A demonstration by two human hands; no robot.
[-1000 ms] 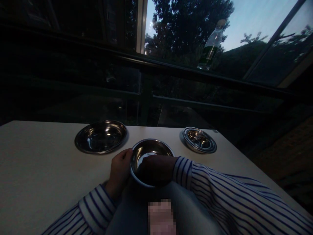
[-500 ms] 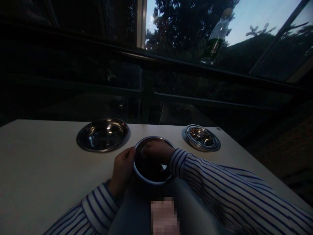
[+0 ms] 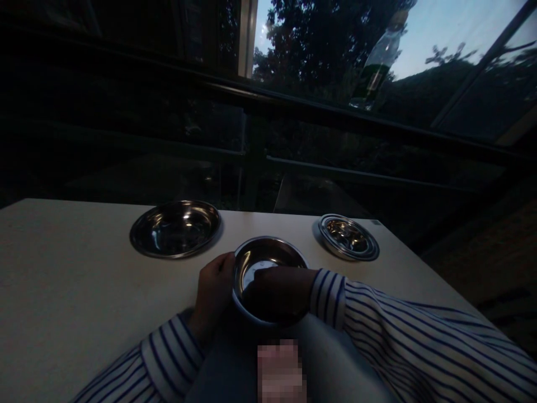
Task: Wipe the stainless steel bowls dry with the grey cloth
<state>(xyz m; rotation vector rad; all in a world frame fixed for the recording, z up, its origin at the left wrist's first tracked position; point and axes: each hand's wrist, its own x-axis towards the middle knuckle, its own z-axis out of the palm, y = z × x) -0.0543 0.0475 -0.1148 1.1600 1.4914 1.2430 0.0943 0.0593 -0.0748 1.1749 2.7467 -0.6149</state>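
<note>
One steel bowl [image 3: 266,256], lower ctr of frame; I'd guess light, stiff, slick, so best held by edge. L hand [image 3: 215,284] pinches its left side; R hand [image 3: 282,288] inside, can't tell fingers.

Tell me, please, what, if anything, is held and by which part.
The left hand holds the metal bowl by its left rim. Whether the right hand inside the bowl holds anything cannot be told.

We note both forearms [image 3: 398,324] angled inward – the left hand [image 3: 213,288] curled in a grip, thumb side uppermost, near the midline. Our right hand [image 3: 279,288] extends leftward across our front, wrist roughly level – its finger pose too dark to read.
</note>
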